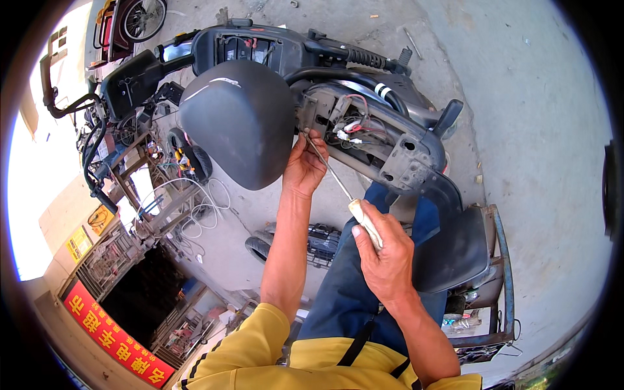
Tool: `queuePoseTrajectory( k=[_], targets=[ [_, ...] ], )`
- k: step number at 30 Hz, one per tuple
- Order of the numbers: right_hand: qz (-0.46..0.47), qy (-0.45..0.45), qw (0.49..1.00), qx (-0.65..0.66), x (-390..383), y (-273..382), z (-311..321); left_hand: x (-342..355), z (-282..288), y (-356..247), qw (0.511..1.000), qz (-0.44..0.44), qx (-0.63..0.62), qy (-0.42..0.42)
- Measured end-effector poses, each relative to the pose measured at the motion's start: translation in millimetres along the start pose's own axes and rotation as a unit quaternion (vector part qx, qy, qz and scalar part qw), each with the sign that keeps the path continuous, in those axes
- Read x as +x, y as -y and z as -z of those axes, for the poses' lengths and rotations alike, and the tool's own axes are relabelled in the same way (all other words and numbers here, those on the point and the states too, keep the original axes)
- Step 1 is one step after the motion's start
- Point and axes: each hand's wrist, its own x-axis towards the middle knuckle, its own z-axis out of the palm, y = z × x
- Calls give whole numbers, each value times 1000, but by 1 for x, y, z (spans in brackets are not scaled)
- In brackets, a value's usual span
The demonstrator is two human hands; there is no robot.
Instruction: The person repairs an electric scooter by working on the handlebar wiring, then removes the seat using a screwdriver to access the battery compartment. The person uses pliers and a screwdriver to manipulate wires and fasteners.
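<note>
My right hand (387, 250) is wrapped round the pale handle of a long screwdriver (339, 181), its shaft slanting up and left. The screwdriver's tip reaches the frame of an electric scooter (305, 49), just beside the black seat (240, 123). At that spot my left hand (307, 166) has its fingers pinched together by the tip; whether they hold a small part or the shaft end is hidden. The seat is tipped toward the left. To its right the open body shows wires with white connectors (344, 133) and a metal bracket (408, 156).
A metal-framed cart (502, 273) with a dark panel stands close on my right. Loose white cable (211, 205) and a tyre (259, 246) lie on the concrete at left. A cluttered workbench (162, 208) and a red banner (117, 335) are farther left.
</note>
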Motion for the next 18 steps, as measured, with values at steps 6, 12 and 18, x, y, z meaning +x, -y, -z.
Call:
queuePoseTrajectory(
  k=[6, 12, 18],
  targets=[
    [-75, -19, 984, 160, -3, -15, -9, 1, 3, 0, 1000, 14, -17, 13],
    [20, -17, 999, -25, 2, -10, -3, 1, 1, -2, 999, 7, 27, -23],
    [124, 26, 964, -235, -1, 3, -25, 7, -8, -2, 999, 26, -36, 10]
  ],
)
